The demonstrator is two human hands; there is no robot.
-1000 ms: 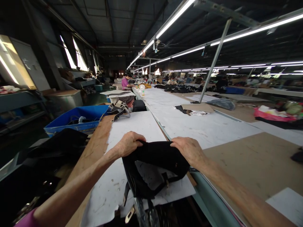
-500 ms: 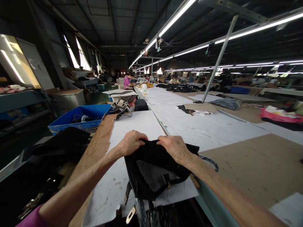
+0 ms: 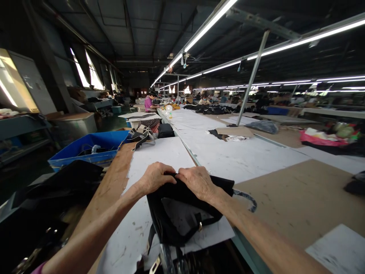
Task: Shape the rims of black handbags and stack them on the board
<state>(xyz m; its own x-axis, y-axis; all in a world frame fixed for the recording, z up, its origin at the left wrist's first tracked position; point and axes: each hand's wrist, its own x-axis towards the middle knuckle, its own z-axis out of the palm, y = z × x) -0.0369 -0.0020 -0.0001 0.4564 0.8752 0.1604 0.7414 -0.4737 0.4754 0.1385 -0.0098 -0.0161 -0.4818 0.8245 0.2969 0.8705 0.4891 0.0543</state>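
Observation:
A black fabric piece, which looks like part of a bag (image 3: 159,213), stands over the white-covered table (image 3: 159,156) in front of me. My left hand (image 3: 158,177) pinches its top edge from the left. Close beside it, my right hand (image 3: 196,182) grips the same edge, thumb and fingers pressed together. Below, the piece has a wide opening with a black strap and a small metal fitting (image 3: 200,226). The bag's lower end sits over a dark machine part (image 3: 182,262), mostly hidden. A pale metal plate with a slot (image 3: 154,265) lies at the bottom.
To the left are a blue bin (image 3: 85,148) and a heap of black material (image 3: 65,186). Straps (image 3: 141,134) lie at the table's far left edge. A metal post (image 3: 252,80) rises on the right, near a pink bundle (image 3: 323,137). A co-worker (image 3: 149,102) sits farther back.
My hands have come closer together along the top edge of the black bag piece. The view has turned slightly to the right.

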